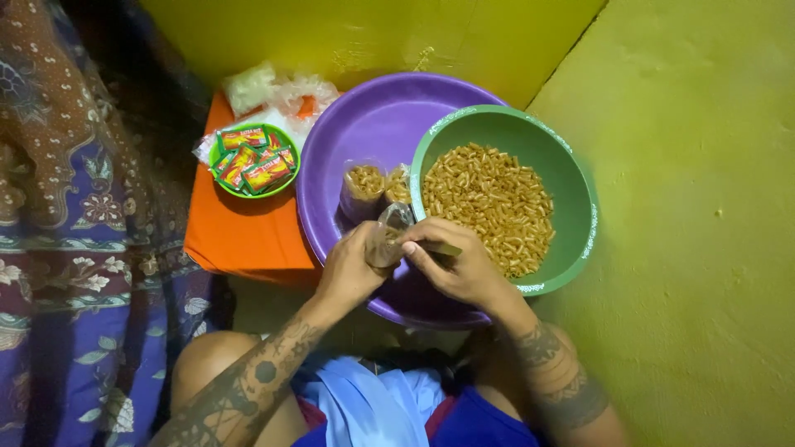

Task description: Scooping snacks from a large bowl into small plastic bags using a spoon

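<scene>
Over the purple basin (364, 124), my left hand (349, 273) clamps its fingers around a small clear bag (387, 236), while my right hand (460, 265) pinches the bag's mouth. At 2 o'clock from the bag sits the green bowl (571, 178) of fried snack pieces (489, 203); two filled bags (368, 186) stand at 11 o'clock.

We find open yellow floor (704, 248) right of the green bowl (571, 178); on the left, the patterned cloth (74, 248) and orange stand (240, 232) with its small sachet bowl (253, 161) crowd the purple basin (364, 124).
</scene>
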